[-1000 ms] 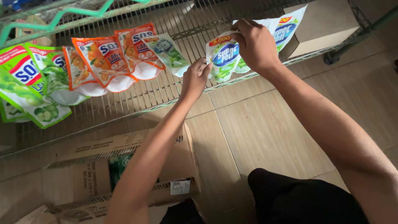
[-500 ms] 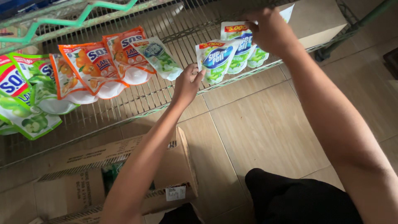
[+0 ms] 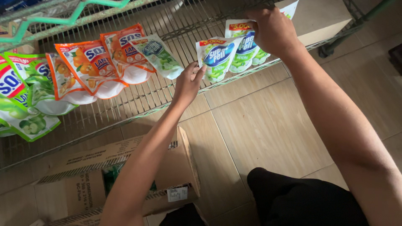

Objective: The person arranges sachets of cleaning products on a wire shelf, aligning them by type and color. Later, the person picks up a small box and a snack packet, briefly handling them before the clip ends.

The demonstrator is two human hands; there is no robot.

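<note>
Basically: pouches being lined up on the wire shelf (image 3: 125, 104), one hand on each end of the white-and-green group.

Largest first: wire shelf carries everything, pouches lying flat and overlapped like shingles so the fronts show. Open cardboard box (image 3: 125, 175) sits on the tile floor (image 3: 272, 129) just below the shelf edge, within arm's reach. Orange pouches (image 3: 96, 62) and green pouches (image 3: 25, 104) are grouped at left by colour. Right hand (image 3: 272, 29) is closed over the tops of the white-and-green pouches (image 3: 247, 46), pinning them. Left hand (image 3: 188, 83) is half open, fingertips touching the edge of the front white-and-green pouch (image 3: 217, 58), not gripping it.
</note>
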